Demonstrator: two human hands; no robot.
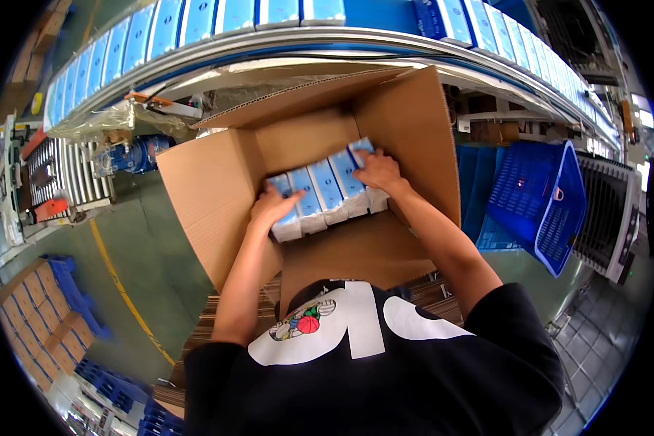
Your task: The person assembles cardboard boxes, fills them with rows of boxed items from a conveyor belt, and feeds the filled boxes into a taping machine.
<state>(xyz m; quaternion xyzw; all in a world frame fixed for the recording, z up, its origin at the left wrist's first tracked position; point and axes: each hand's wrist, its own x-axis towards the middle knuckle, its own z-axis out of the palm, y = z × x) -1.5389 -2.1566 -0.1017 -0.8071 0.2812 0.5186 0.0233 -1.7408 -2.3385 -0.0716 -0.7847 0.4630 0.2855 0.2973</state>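
Note:
A row of several blue-and-white tissue packs (327,185), pressed side by side, is inside an open cardboard box (203,196) in front of me. My left hand (272,206) grips the left end of the row, thumb on top and fingers partly hidden at the far side. At the right end my right hand (378,172) clasps the last pack, its fingers over the top and outer side. The row tilts, its right end farther away than its left. The box's flaps stand up and outward around it. How far the packs are above the box bottom I cannot tell.
Beyond the box runs a conveyor (381,38) lined with more tissue packs (196,22). A blue plastic basket (534,192) is at the right, beside a dark grille. At the left are a roller track (76,174), a blue motor (134,154) and stacked cartons (40,312) on a blue pallet.

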